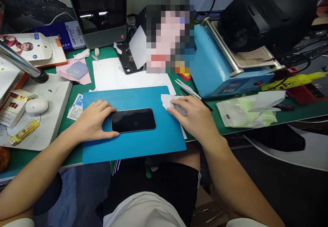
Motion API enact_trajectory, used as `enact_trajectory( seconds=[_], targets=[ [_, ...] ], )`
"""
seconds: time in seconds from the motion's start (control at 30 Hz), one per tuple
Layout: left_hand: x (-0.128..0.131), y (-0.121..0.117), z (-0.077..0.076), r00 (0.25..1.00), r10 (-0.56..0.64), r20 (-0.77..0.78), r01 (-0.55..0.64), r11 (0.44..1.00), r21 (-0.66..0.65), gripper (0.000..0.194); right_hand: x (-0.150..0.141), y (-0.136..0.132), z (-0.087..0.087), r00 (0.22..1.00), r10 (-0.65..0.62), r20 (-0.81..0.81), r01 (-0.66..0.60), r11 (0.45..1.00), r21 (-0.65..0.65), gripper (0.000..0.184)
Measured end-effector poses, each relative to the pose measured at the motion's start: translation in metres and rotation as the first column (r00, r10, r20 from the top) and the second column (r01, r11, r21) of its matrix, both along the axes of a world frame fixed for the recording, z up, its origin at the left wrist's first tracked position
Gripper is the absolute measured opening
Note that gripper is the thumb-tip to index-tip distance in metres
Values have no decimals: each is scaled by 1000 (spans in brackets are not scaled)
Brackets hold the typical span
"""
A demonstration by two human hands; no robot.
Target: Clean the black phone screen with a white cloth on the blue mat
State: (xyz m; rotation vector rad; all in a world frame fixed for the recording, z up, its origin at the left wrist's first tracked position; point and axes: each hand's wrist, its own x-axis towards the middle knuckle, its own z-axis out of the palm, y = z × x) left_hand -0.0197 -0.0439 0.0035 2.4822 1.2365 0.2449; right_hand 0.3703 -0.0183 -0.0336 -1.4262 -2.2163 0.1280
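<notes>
A smartphone (133, 120) with a dark screen lies face up on a blue mat (153, 141). Its left end sits between the thumb and fingers of my left hand (96, 121), which steadies it by the edges. To the right, over the mat's right edge, my right hand (191, 114) is closed on a white tissue (167, 101). The tissue is folded, and part of it is hidden under my fingers. A gap of bare mat separates the tissue from the phone.
Behind the mat lie white paper (107, 71) and a black phone part (125, 58). A blue machine (205, 63) stands at the right, near tweezers (188, 87) and a tissue pack (246, 112). At left, a pale board (58, 94) carries a white earbud case (36, 106).
</notes>
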Motion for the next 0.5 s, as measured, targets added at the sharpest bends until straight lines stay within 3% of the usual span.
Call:
enact_trajectory(
  seconds=[0.13,0.27,0.33,0.43,0.5],
  targets=[
    [0,0,1,1000,6,-2,-6,1000,-16,74,-9,4,-13,998,21,-63,-14,994,106,27],
    [0,-1,1,1000,11,-10,-12,1000,-17,73,-36,-3,3,982,51,-183,-18,984,177,19],
    [0,-2,1,1000,17,-6,-17,1000,-17,72,-55,-13,11,956,150,-251,-102,975,197,15],
    [0,-1,1,1000,23,12,-23,1000,-18,72,-83,-31,15,917,367,-158,-335,921,198,17],
    [0,-1,0,1000,22,19,-21,1000,-16,73,-95,-42,13,897,426,-119,-400,895,197,20]
  ],
)
